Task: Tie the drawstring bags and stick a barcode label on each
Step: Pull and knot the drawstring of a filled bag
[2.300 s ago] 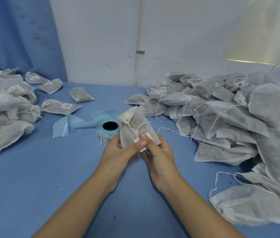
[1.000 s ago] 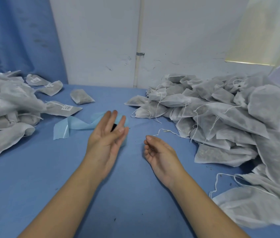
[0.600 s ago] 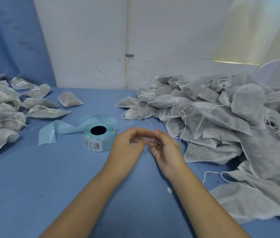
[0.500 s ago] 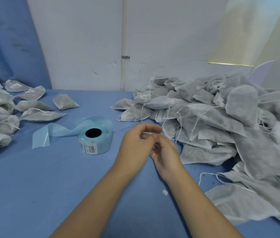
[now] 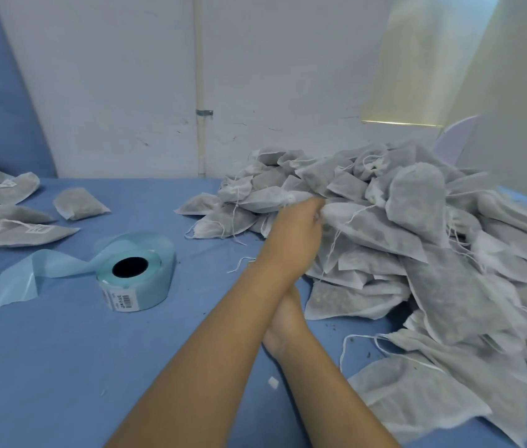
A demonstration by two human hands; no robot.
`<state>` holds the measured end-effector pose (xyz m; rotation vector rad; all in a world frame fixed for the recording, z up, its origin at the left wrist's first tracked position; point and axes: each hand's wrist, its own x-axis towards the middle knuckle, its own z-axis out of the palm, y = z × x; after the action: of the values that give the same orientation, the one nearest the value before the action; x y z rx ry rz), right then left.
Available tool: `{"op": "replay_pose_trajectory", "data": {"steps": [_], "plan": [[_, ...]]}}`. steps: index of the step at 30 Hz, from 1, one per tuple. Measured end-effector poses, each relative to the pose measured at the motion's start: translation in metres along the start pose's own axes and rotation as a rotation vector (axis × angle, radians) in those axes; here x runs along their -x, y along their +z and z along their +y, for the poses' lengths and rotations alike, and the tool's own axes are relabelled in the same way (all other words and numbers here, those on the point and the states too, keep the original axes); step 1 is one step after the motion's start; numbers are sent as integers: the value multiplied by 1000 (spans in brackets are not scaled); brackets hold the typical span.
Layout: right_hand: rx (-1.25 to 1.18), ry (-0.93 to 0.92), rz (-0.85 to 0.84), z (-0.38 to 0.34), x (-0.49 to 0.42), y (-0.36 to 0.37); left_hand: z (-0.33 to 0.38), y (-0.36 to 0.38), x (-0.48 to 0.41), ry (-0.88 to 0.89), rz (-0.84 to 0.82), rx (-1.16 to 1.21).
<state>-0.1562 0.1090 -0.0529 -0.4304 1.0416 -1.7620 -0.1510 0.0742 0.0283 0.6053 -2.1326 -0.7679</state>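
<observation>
Grey-white untied bags (image 5: 443, 286) heap on the blue worktop's (image 5: 61, 367) right, so the left hand (image 5: 294, 234) crosses over, fingers (image 5: 315, 205) curled on one drawstring bag's (image 5: 375, 231) neck, likely to draw it out. Right hand (image 5: 283, 321) lies under that forearm, fingers unseen.

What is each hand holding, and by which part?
The left hand grips a bag by its mouth end; the right hand is mostly hidden, so cannot tell.

Left hand (image 5: 294, 234), away from the right hand (image 5: 284, 318), now on 1 bag (image 5: 372, 231) in the pile (image 5: 449, 286).
</observation>
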Motion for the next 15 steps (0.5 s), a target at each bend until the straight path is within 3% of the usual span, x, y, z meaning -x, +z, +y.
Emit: {"op": "replay_pose_trajectory", "data": {"steps": [2,7,9,15], "plan": [[1,-11,1,0,0,1,-4,0,-1,7,83,-30],[8,-50,0,-1,3,6,-12,-7,6,37,108,-187],[11,-62,14,1,3,7,-15,-13,12,13,169,-140],[-40,-97,-42,2,1,7,-38,-30,46,-462,412,350]]}}
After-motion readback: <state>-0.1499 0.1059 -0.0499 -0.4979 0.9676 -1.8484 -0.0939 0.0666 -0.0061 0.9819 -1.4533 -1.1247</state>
